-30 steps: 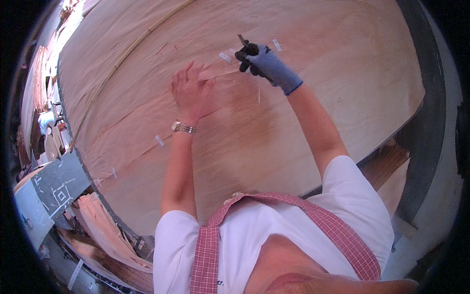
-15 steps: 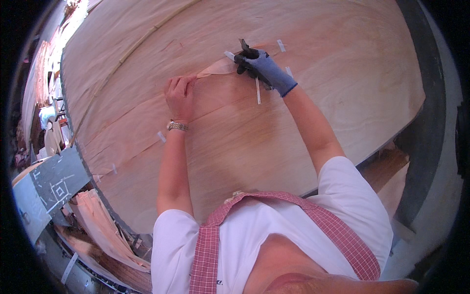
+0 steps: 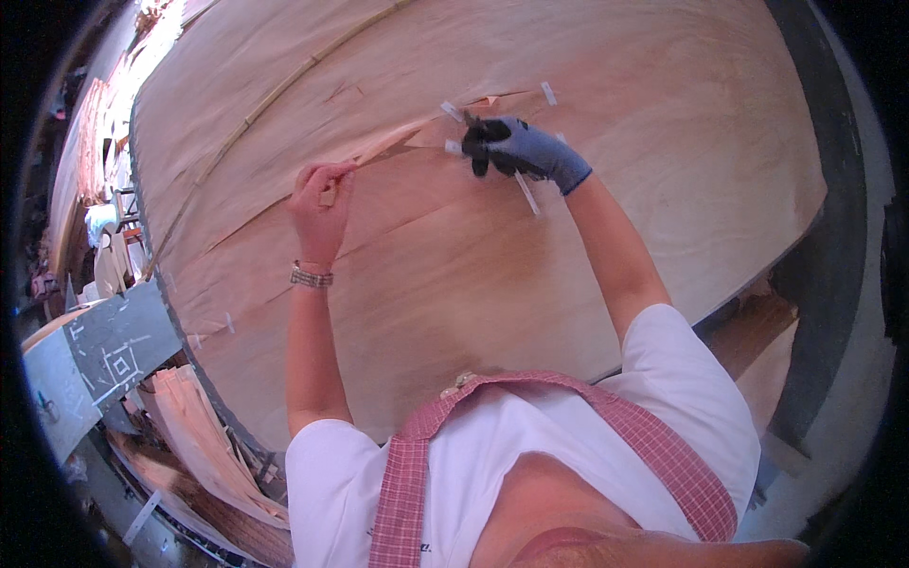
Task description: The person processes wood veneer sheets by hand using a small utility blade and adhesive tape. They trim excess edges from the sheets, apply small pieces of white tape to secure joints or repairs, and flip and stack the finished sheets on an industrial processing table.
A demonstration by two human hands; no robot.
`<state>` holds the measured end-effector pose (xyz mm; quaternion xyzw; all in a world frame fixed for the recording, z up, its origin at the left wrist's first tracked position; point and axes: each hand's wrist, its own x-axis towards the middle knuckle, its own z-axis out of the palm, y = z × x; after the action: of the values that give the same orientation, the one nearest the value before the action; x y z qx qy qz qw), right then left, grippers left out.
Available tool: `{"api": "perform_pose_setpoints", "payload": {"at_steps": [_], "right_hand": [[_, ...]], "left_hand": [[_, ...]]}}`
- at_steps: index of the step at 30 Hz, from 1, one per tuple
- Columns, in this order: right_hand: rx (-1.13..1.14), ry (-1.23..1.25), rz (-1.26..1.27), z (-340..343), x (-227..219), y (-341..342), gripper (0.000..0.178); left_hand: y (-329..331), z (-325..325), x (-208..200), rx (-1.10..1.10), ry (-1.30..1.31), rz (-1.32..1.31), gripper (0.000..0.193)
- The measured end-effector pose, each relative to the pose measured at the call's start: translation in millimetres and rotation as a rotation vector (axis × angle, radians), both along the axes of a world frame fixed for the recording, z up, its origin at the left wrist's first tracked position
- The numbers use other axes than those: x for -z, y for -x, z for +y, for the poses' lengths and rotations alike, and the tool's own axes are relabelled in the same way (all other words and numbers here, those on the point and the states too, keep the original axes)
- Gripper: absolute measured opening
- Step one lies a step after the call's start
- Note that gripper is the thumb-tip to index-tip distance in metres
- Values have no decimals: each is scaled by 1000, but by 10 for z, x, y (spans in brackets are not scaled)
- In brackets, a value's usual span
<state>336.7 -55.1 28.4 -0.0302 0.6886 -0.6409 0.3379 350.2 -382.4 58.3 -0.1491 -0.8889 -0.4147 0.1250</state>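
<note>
Head camera looks down on a broad sheet of wood veneer (image 3: 530, 284) spread over a wide table, pale pink-brown with the grain running left to right. The left hand (image 3: 322, 204), bare and with a metal bracelet (image 3: 311, 276) at the wrist, has its fingers pinched tight on a thin torn strip of veneer (image 3: 379, 150) that lifts off the sheet along a split. That strip runs from the pinch toward the far right, where it meets the right hand (image 3: 516, 150).

The right hand wears a blue-grey glove with black fingertips and presses down on the sheet at the far end of the split. Its fingers are curled close together over something small; what it grips I cannot tell. Short pieces of white tape (image 3: 527, 192) lie across the seam just beside the glove, and one more sits farther right.

Off the left edge of the table stands a grey board with white markings (image 3: 114, 346), and below it a heap of veneer offcuts (image 3: 204, 435).
</note>
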Motion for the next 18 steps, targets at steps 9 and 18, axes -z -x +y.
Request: {"api": "perform_pose_setpoints", "payload": {"at_steps": [9,18], "right_hand": [[-85,-8,-141,270,-350,-614,24],[268,52,-171,646,-78,-1003,27]], "left_hand": [[-302,736,-539,161,263,430,13],[-215,459,-428,-302,-201,-98,10]]}}
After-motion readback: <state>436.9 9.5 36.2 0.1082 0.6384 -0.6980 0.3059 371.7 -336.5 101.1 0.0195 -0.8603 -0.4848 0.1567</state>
